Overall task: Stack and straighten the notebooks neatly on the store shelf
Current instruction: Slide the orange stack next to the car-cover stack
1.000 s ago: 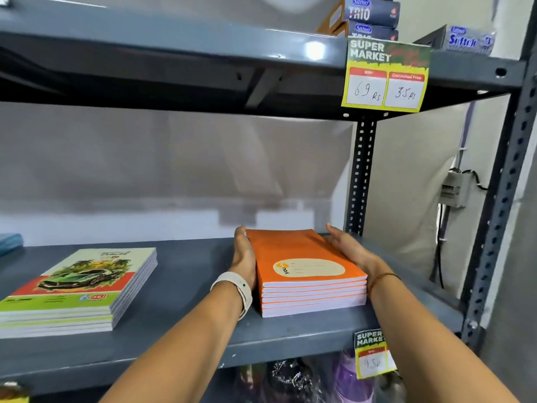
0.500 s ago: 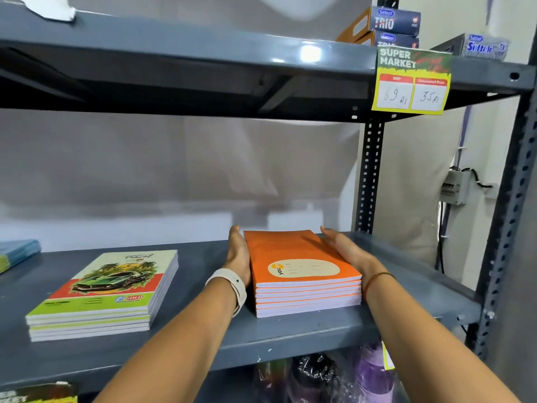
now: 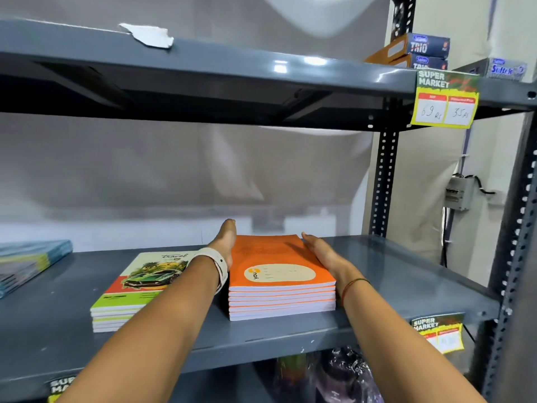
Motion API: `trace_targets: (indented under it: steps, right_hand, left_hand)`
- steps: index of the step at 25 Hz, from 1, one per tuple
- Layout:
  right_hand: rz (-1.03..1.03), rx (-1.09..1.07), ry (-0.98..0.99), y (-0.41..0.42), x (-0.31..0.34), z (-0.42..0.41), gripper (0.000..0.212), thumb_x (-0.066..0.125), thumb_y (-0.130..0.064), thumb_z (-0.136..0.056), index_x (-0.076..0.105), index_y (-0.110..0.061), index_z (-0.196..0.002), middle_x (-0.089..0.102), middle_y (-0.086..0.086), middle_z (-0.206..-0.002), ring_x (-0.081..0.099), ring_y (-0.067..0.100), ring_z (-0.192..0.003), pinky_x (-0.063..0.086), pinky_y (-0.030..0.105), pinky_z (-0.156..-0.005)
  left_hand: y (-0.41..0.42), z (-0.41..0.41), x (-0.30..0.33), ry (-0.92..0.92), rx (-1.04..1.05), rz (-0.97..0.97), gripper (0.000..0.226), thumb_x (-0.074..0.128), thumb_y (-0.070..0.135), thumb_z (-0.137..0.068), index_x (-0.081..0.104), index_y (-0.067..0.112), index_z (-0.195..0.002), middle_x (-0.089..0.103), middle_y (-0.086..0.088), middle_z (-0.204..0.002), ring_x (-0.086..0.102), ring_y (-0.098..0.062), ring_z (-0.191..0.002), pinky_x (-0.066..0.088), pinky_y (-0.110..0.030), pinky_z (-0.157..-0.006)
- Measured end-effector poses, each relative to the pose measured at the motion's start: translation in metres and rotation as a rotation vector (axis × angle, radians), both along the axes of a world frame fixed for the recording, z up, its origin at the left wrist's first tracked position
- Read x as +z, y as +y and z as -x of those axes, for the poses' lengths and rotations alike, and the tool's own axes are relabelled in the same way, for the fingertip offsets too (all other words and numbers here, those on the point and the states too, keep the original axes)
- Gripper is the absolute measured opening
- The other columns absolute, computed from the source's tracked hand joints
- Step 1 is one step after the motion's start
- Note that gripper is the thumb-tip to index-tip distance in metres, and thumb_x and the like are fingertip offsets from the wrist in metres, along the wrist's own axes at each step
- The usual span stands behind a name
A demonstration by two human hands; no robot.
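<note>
**Two hands square up the orange stack**

Two flat hands bracket the orange notebook stack (image 3: 279,274) on the grey metal shelf (image 3: 406,289). The left hand (image 3: 225,245), with a white wristband (image 3: 219,267), lies edge-on against the stack's left side, fingers straight and pressed together. The right hand (image 3: 322,254) lies along the right edge, fingers extended and close together, resting on the top cover's margin. Neither hand grips; both press inward.

Against half a second ago, the stack sits much nearer the car-cover notebook pile (image 3: 136,289); the wide gap between them has shrunk to a narrow strip, now crossed by the left forearm. The left fingertips also reach further back past the stack's rear corner. The view has swung left and up a little.

A third pile with blue covers (image 3: 29,263) lies at the shelf's far left. Pale sheeting hangs behind the rack. On the upper shelf (image 3: 232,65) sit blue boxes (image 3: 427,50), a torn paper scrap (image 3: 151,36) and a yellow price tag (image 3: 446,100). A switch box (image 3: 459,193) is mounted on the wall to the right.
</note>
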State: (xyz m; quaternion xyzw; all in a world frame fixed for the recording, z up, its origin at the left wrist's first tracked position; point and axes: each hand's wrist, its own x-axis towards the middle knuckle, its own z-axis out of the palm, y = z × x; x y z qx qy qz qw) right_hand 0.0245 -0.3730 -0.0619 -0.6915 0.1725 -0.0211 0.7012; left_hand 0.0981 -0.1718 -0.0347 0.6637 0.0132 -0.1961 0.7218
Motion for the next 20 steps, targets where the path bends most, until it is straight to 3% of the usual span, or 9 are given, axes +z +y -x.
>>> trace_targets:
  steps: [4, 15, 18, 20]
  right_hand:
    - [-0.002, 0.001, -0.001, 0.015, -0.001, -0.002, 0.046, 0.039, -0.052, -0.096, 0.054, -0.014, -0.119, 0.069, 0.012, -0.076, 0.065, 0.025, -0.054, 0.053, 0.028, -0.047]
    - [-0.122, 0.017, -0.04, 0.016, -0.004, -0.005, 0.046, 0.04, -0.049, -0.097, 0.063, -0.01, -0.109, 0.068, 0.013, -0.077, 0.065, 0.028, -0.06, 0.055, 0.031, -0.052]
    - [-0.071, 0.028, 0.055, 0.016, -0.006, -0.004, 0.052, 0.044, -0.053, -0.094, 0.062, -0.007, -0.111, 0.071, 0.013, -0.072, 0.067, 0.028, -0.057, 0.056, 0.032, -0.054]
    - [-0.011, 0.016, 0.063, 0.016, 0.0, 0.001, 0.059, 0.045, -0.056, -0.092, 0.058, -0.006, -0.121, 0.072, 0.015, -0.085, 0.069, 0.03, -0.07, 0.057, 0.035, -0.066]
  left_hand:
    - [0.012, -0.002, 0.002, -0.022, -0.01, -0.03, 0.076, 0.022, 0.056, -0.09, 0.022, 0.01, -0.151, 0.025, -0.014, -0.157, 0.027, -0.029, -0.143, 0.023, -0.044, -0.118]
    - [0.014, -0.001, 0.002, -0.039, -0.014, -0.076, 0.072, 0.021, 0.052, -0.092, 0.021, 0.01, -0.151, 0.024, -0.014, -0.157, 0.024, -0.03, -0.145, 0.021, -0.045, -0.119]
    - [0.014, 0.006, 0.007, -0.055, -0.011, -0.076, 0.073, 0.024, 0.054, -0.091, 0.024, 0.01, -0.15, 0.025, -0.015, -0.157, 0.025, -0.031, -0.144, 0.022, -0.046, -0.118]
    - [0.016, 0.014, 0.014, -0.11, 0.012, -0.063, 0.072, 0.023, 0.055, -0.092, 0.027, 0.011, -0.149, 0.028, -0.014, -0.156, 0.028, -0.031, -0.143, 0.023, -0.045, -0.117]
